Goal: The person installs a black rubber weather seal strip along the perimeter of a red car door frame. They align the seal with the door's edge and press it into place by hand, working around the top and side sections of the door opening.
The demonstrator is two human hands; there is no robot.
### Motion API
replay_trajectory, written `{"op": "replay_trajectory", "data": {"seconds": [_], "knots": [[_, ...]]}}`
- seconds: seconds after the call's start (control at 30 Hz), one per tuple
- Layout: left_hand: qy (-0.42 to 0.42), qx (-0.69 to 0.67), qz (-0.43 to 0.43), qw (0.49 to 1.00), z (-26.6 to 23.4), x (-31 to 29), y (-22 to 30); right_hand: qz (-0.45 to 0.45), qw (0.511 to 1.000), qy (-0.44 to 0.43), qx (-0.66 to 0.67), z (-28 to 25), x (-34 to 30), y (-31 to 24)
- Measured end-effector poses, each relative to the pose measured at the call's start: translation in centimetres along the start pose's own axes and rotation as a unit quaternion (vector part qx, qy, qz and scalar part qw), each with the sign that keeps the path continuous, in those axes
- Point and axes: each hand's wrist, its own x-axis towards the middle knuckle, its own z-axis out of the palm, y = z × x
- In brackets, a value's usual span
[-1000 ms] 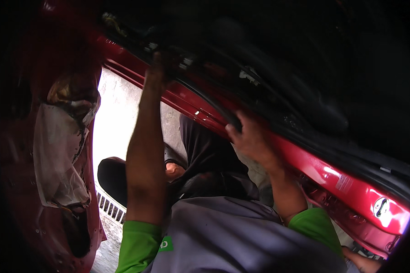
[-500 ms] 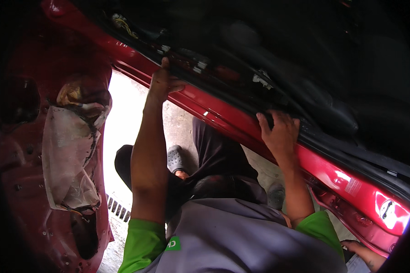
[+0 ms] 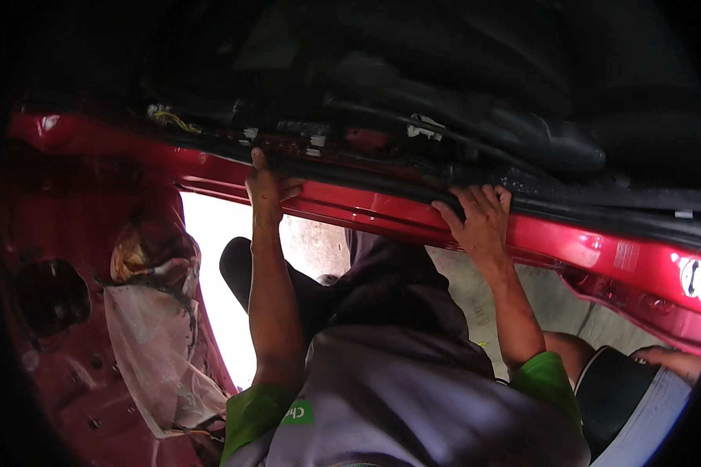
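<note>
A long black rubber weatherstrip (image 3: 343,176) runs along the inner edge of a red car door sill (image 3: 331,201). My left hand (image 3: 266,187) grips it on the left, one finger reaching up over the rubber and another digit lying lower against the red metal; its remaining fingers are hidden. Farther right, my right hand (image 3: 483,222) has its fingers bent over the strip, with the thumb spread to the left along its front. Between the two hands the strip lies along the sill edge.
At left stands an opened red door panel (image 3: 62,366) with a torn whitish sheet (image 3: 152,335) on it. Yellow wiring (image 3: 175,121) and white clips (image 3: 317,142) show in the dark car interior. Another person's leg (image 3: 568,354) is close at lower right.
My view has turned, so the sill now lies more level across it. Both hands stay on the weatherstrip in much the same places. More of the other person shows at lower right.
</note>
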Motion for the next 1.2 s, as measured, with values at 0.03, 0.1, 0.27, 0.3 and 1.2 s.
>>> {"op": "replay_trajectory", "data": {"seconds": [0.03, 0.1, 0.27, 0.3, 1.2], "knots": [[-0.011, -0.007, 0.006, 1.000, -0.1, -0.1, -0.1, 0.004, 1.000, 0.003, 0.004, 0.0, -0.1, -0.2], [-0.029, -0.022, 0.018, 0.999, -0.3, -0.2, -0.2, 0.011, 1.000, 0.008, 0.020, 0.3, -0.5, 0.0], [-0.011, -0.039, 0.008, 0.999, -0.1, 0.0, -0.1, 0.016, 0.999, -0.006, 0.043, -0.2, -0.4, -0.2], [-0.014, -0.043, 0.021, 0.999, -0.3, -0.1, -0.1, 0.015, 0.999, -0.005, 0.046, -0.2, -0.4, -0.3], [0.084, 0.075, 0.236, 0.965, -9.6, -0.9, -5.7, 0.365, 0.850, -0.084, 0.370, 1.0, -7.0, -8.1]]}}
